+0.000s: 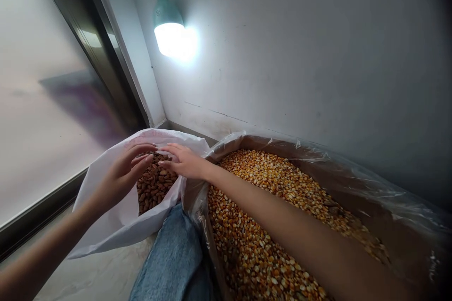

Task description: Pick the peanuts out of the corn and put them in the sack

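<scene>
Head view: 2 bare hands over the mouth of an open white sack (120, 237), in which lie the brown nuts (155, 183). The left hand (125, 169) reaches in from the near left, its fingers parted from the thumb and gently bent; the right hand (185, 162) comes in from the opposite side, its fingers extended and thumb apart. Neither hand visibly grips anything, and whether the 2 sets of fingertips touch each other cannot be told. The step in hand appears to be work over the nuts, either just before or just after a handling of them; 1 frame does not settle which. Contact with the nuts would call for lowering both palms between the sack's folds, fingers kept loose. The soft white rim bounds the opening and could sag under a wrist. To the right, corn kernels (254, 244) fill a brown container (339, 174) edged with clear plastic (374, 176); the right forearm crosses above them. A denim-clad leg (173, 254) stands against the near side of the sack, limiting room there. The wall (300, 56) closes the far side; the freest space is upward, below a lit bulb (169, 19).
</scene>
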Tool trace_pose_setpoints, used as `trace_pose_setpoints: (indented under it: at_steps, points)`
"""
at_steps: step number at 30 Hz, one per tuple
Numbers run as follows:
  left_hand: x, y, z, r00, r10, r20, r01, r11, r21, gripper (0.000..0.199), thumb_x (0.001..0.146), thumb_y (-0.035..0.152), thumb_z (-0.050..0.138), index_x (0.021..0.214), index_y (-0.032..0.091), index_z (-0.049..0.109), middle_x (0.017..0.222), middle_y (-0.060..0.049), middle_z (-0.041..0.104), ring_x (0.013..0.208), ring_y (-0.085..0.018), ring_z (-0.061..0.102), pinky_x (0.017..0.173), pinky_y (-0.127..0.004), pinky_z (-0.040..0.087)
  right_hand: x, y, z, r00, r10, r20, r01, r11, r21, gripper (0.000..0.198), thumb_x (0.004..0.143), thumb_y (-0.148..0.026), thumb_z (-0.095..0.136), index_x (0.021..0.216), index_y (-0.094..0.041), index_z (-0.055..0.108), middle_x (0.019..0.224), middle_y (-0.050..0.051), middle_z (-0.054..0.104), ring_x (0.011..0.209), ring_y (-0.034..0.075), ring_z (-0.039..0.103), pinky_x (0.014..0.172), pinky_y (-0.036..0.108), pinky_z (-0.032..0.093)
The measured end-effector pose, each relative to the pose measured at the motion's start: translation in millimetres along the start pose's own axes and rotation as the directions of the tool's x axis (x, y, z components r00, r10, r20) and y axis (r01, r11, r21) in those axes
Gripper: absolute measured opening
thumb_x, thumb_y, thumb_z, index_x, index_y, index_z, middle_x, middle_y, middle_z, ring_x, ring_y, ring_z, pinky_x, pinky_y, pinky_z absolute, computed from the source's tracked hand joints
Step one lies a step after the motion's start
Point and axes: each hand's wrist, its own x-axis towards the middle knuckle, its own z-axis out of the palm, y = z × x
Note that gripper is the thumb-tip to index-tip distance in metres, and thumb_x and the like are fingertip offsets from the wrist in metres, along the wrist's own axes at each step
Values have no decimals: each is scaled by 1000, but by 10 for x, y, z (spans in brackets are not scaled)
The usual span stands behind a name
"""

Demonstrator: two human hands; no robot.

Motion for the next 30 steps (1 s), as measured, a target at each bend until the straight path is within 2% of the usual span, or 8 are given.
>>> trace_pose_setpoints:
  at_steps: [5,7,9,12,14,16,25,30]
  points:
    - [-36,60,259,917,214,337,-243,969,48,32,79,28,45,110,26,48,117,-5,46,109,-20,41,91,-32,38,-1027,348,-206,975,60,-212,-103,975,-197,36,85,-33,34,115,-21,50,125,6,45,114,18,39,95,39,30]
    - [1,112,443,875,268,402,-306,952,32,32,80,27,43,112,25,46,118,-6,45,110,-20,40,92,-33,36,-1573,411,-75,986,28,-166,-94,909,-405,30,85,-26,35,100,-20,60,112,7,56,109,21,44,95,45,28]
    - [59,188,642,858,311,408,-332,943,-21,31,81,27,41,112,24,46,117,-5,45,110,-19,40,93,-32,35,-1986,406,304,997,-72,30,77,840,-537,28,83,-22,37,97,-19,61,111,6,57,109,22,44,95,48,27]
    - [131,329,900,832,357,424,-351,931,-97,30,82,27,40,111,24,46,119,-5,44,110,-18,40,95,-31,34,-2243,360,1112,923,-169,347,355,722,-594,30,80,-30,40,97,-18,62,107,5,59,111,24,42,94,46,33]
    - [150,420,1019,796,377,474,-363,923,-125,31,82,27,39,112,25,46,120,-5,42,111,-18,40,94,-31,34,-2221,353,1532,914,-87,397,354,649,-673,34,78,-33,41,101,-18,61,112,4,57,113,24,39,91,44,38]
    - [157,490,1097,747,385,542,-371,918,-141,31,82,27,38,112,26,47,120,-5,43,110,-18,40,94,-30,35,-2134,374,1709,936,-43,348,300,613,-731,37,79,-36,37,105,-20,58,121,3,49,117,26,33,90,49,38]
    - [220,579,1262,631,370,681,-353,919,-173,30,83,30,37,110,25,50,115,-5,48,105,-18,45,90,-29,37,-1759,583,1121,941,268,208,-34,684,-729,28,80,-23,44,102,-20,60,112,10,53,116,33,33,85,59,33]
    - [258,582,1297,626,350,697,-323,930,-177,30,81,32,40,107,25,52,110,-5,51,101,-18,48,89,-30,37,-1818,692,703,940,309,142,-116,684,-721,27,81,-17,40,97,-18,62,116,10,50,113,34,34,82,60,33]
